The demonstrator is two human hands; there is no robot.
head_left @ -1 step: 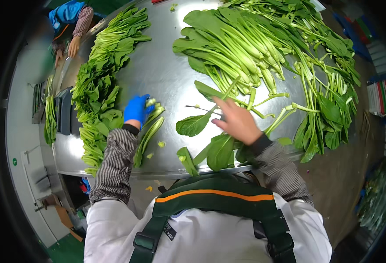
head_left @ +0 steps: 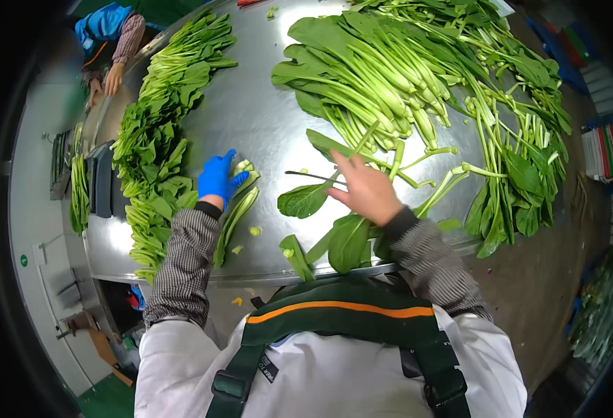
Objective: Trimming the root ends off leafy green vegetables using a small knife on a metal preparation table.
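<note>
On the table point(head_left: 250, 104), greens row point(head_left: 154, 143) left, greens pile point(head_left: 372, 73) right.

Thin dark tool point(head_left: 317, 177): one end hidden by the right hand point(head_left: 368, 187). Far-right greens point(head_left: 453, 26): cropped by the far edge. Far-left co-worker point(head_left: 104, 25): partly blurred.

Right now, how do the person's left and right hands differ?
The left hand wears a blue glove; the right hand is bare. A thin dark tool juts from the right hand, while the left hand is at some pale green stalks; whether it grips them is unclear. Both hands come out of dark-cuffed, patterned sleeves over the metal table.
</note>
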